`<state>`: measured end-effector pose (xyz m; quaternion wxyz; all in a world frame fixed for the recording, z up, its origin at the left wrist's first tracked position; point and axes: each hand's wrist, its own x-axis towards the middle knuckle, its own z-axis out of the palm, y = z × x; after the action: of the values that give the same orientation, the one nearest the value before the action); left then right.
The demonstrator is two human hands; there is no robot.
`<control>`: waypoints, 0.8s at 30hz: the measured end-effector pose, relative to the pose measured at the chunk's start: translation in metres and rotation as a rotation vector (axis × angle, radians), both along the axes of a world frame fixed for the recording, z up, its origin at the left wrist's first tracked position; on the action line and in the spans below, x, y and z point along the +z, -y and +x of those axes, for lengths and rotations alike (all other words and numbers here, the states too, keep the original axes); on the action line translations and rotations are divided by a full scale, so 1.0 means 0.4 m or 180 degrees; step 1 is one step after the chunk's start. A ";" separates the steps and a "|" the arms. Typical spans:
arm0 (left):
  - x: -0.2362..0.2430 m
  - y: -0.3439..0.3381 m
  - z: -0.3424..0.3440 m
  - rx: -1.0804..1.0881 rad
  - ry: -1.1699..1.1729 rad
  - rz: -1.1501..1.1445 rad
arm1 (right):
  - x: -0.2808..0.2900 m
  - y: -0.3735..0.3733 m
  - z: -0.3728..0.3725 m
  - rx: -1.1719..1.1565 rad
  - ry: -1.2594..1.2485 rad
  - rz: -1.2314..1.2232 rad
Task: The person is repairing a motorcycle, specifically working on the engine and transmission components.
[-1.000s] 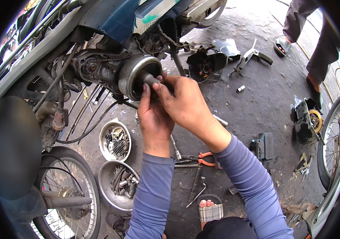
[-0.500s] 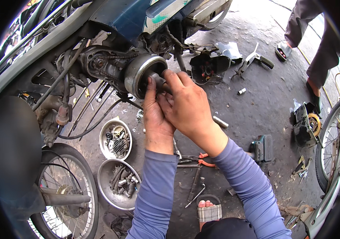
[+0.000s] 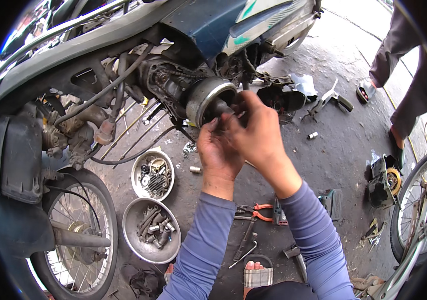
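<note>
Tools (image 3: 245,240) litter the ground (image 3: 343,165); from the drum (image 3: 202,102), a grey shaft (image 3: 218,106) juts toward our curled left hand (image 3: 218,151) and right hand (image 3: 261,135), whose grip we cannot tell.

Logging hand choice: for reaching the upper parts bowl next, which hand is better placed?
Probably the left hand: it is nearer the upper parts bowl, while the right hand would likely have to cross over it.

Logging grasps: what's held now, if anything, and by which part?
Apparently the shaft in the drum, by its outer end: left hand and right hand meet there. Overlap and blur hide which one grips.
</note>
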<state>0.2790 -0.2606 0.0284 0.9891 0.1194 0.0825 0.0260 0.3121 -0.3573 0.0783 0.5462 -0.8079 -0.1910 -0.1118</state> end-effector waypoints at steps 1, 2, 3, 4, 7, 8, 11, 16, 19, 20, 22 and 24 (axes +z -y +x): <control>0.003 0.009 -0.002 0.0052 -0.0336 0.0042 | 0.000 0.000 0.010 -0.0102 -0.0511 0.0316; 0.006 0.014 -0.001 0.0069 -0.0202 0.0064 | -0.002 0.003 0.016 -0.0032 -0.0663 0.0127; 0.009 0.017 0.001 0.0125 -0.0014 0.0134 | -0.002 0.003 0.017 -0.0074 -0.0366 0.0087; 0.011 0.019 0.002 0.0158 -0.0033 0.0093 | -0.003 0.005 0.020 0.0040 -0.0502 0.0000; 0.012 0.020 0.000 0.0344 0.0143 0.0429 | 0.004 0.008 0.017 -0.0041 0.1243 -0.0615; 0.011 0.019 0.001 0.0237 0.0038 0.0289 | 0.010 0.009 0.019 0.0115 0.0407 -0.0350; 0.007 0.017 0.004 0.0036 0.0111 0.0162 | 0.021 0.008 0.020 0.0424 -0.1888 0.1261; -0.003 0.016 0.006 0.0238 0.0396 0.0266 | 0.016 0.002 0.013 0.0033 0.0327 -0.0535; -0.010 0.008 -0.003 0.0136 0.0387 0.0277 | 0.011 -0.001 0.016 0.0605 -0.2224 0.1275; -0.013 0.006 -0.005 0.0029 0.0385 0.0250 | 0.009 -0.003 0.015 0.0572 -0.2421 0.1624; -0.016 0.003 -0.007 -0.0078 0.0585 0.0195 | 0.011 -0.003 0.022 0.0434 -0.1326 0.0513; -0.018 0.004 -0.007 0.0050 0.0428 0.0027 | 0.015 -0.001 0.030 0.0183 0.0661 -0.1185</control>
<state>0.2762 -0.2621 0.0211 0.9916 0.1209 0.0166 0.0420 0.3239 -0.3567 0.0842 0.3678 -0.8732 -0.2866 -0.1417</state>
